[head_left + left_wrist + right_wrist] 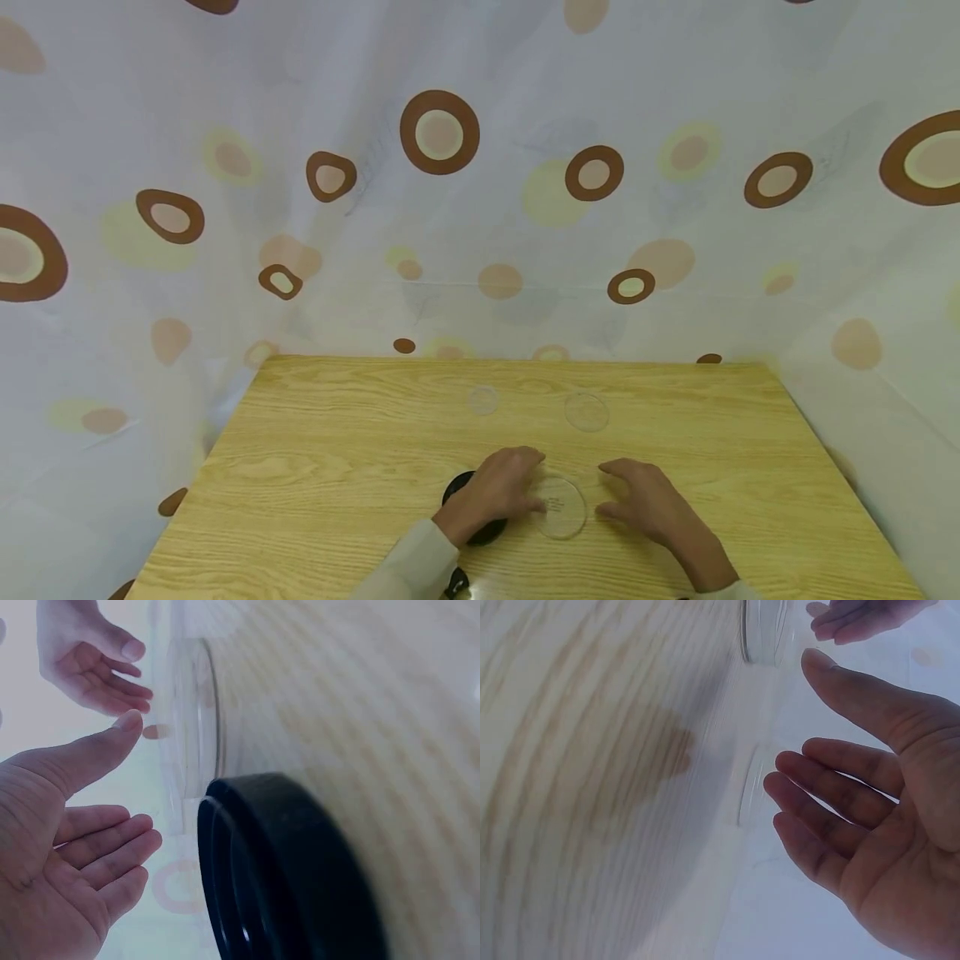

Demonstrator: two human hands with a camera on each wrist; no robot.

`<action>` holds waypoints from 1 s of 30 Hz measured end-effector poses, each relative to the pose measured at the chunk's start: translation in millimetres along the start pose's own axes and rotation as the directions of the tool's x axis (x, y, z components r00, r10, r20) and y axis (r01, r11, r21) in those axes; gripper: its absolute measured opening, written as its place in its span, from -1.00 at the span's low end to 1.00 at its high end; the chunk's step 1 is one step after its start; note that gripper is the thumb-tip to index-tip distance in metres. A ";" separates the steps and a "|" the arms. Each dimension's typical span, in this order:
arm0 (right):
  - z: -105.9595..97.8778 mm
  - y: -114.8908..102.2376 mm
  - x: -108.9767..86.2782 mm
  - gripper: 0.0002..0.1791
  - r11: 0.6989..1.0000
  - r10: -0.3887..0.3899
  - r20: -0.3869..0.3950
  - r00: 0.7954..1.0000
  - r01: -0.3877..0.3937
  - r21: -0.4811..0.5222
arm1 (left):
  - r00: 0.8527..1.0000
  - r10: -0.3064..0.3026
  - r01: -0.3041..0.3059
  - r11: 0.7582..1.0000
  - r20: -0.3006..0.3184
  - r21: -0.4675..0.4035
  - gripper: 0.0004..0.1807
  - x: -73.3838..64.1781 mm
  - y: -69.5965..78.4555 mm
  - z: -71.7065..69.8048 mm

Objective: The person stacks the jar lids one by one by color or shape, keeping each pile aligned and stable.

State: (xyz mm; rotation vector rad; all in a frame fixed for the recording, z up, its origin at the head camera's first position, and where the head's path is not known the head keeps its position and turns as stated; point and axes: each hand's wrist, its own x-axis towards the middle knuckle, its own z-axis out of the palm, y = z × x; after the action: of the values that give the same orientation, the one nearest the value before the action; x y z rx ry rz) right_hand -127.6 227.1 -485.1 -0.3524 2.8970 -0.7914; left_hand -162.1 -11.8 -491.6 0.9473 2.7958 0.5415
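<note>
Head view: round dish (561, 508), transparent, faintly lettered.

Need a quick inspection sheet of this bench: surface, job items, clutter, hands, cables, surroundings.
Surface: wood-grain tabletop.
Job's things: clear round piece with small print, between the hands; hollow black round piece, partly hidden by the left arm in the head view.
Clutter: smaller clear disc and larger clear disc farther back; small black item by the left sleeve, too little shown to identify.
Hands: left hand open, by the clear piece's left side, contact unclear; right hand open, apart from its right side.
Cables: nothing seen.
Surroundings: white sheeting with brown, peach and yellow rounds.
</note>
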 end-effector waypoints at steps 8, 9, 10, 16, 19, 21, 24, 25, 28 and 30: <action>-3.2 13.3 7.2 -0.45 1.000 -0.001 -0.001 1.000 0.001 -0.009 | 1.000 0.003 -0.003 0.999 0.001 -0.040 -0.30 11.3 3.3 -5.7; -3.6 14.8 8.2 -0.45 1.000 0.001 -0.002 1.000 -0.001 -0.013 | 1.000 0.000 0.000 0.999 0.005 -0.044 -0.30 13.2 3.7 -6.2; -4.1 16.1 9.3 -0.44 1.000 0.008 -0.001 1.000 -0.008 -0.015 | 1.000 -0.001 0.001 0.999 0.007 -0.041 -0.30 15.3 4.2 -6.9; -9.5 21.9 19.7 -0.42 0.999 0.015 -0.005 1.000 -0.015 -0.034 | 1.000 -0.028 0.028 0.999 -0.003 -0.032 -0.28 30.1 3.8 -10.9; -12.4 23.5 26.2 -0.42 0.999 0.004 -0.020 1.000 -0.005 -0.045 | 0.998 -0.053 0.052 0.997 -0.016 -0.061 -0.26 36.5 2.9 -12.8; -13.7 24.7 29.7 -0.41 0.999 0.004 -0.022 1.000 -0.005 -0.049 | 0.998 -0.057 0.055 0.996 -0.025 -0.074 -0.26 39.9 2.2 -13.1; -14.7 25.7 33.3 -0.40 0.999 0.019 -0.013 1.000 -0.020 -0.048 | 0.998 -0.064 0.062 0.996 -0.026 -0.069 -0.25 43.7 1.3 -11.3; -14.7 26.3 34.3 -0.39 0.999 0.022 -0.010 1.000 -0.022 -0.045 | 0.997 -0.067 0.065 0.996 -0.026 -0.069 -0.26 44.8 1.2 -10.6; -14.4 27.8 36.9 -0.40 0.999 0.026 -0.013 1.000 -0.026 -0.042 | 0.996 -0.086 0.084 0.994 -0.020 -0.075 -0.27 47.9 1.1 -8.6; -14.1 29.1 38.4 -0.39 0.999 0.023 -0.018 1.000 -0.024 -0.047 | 0.995 -0.097 0.095 0.993 -0.018 -0.072 -0.27 50.2 1.2 -7.5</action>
State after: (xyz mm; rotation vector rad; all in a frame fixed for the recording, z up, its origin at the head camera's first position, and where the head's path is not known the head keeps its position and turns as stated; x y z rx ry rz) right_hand -172.7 248.6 -490.0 -0.3171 2.9347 -0.7272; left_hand -202.9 17.6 -485.1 0.7931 2.8031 0.6368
